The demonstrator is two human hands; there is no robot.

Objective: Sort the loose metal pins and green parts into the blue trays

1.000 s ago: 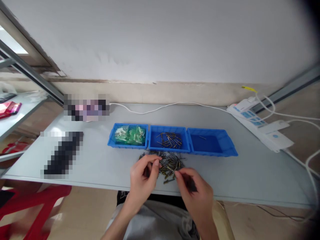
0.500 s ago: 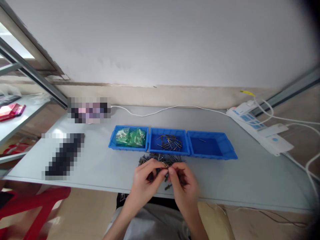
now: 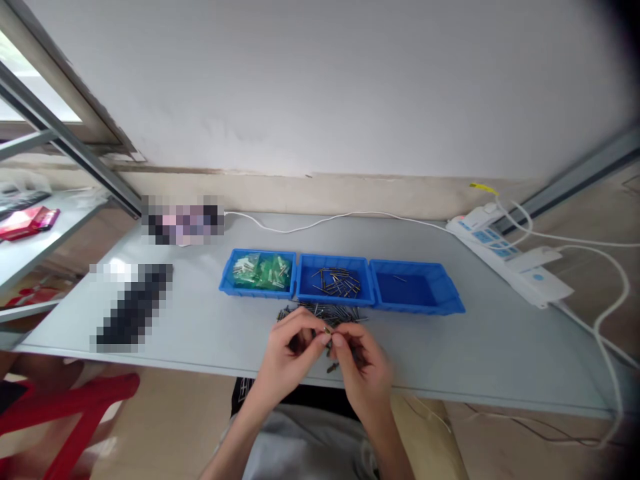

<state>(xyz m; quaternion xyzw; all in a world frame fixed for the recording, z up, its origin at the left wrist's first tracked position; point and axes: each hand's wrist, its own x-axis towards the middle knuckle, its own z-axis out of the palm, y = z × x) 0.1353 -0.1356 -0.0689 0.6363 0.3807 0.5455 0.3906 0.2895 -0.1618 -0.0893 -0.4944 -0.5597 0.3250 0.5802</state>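
Observation:
My left hand [image 3: 293, 357] and my right hand [image 3: 367, 367] meet over the front of the table, thumbs and forefingers closed together. Between their fingertips they pinch a small brass-coloured metal pin [image 3: 327, 330], mostly covered by the fingers. Another dark metal piece [image 3: 333, 367] shows just below the fingertips; whether it is held or lies on the table I cannot tell. Right behind my hands lies a pile of thin metal pins [image 3: 340, 312], partly hidden by them. The middle blue bin [image 3: 336, 299] beyond it holds several similar pins [image 3: 343, 283].
The left blue bin [image 3: 256, 292] contains green and clear plastic pieces [image 3: 263, 270]. In the right blue bin [image 3: 420, 309] lies one thin pin [image 3: 400, 278]. A white power strip [image 3: 510, 260] with cables stands at right. Blurred-out items sit at left; a red stool [image 3: 75, 407] is below.
Both hands keep pinching the pin at nearly the same spot, with the fingertips slightly shifted. The whole view has turned a little, so the bins and power strip appear further left.

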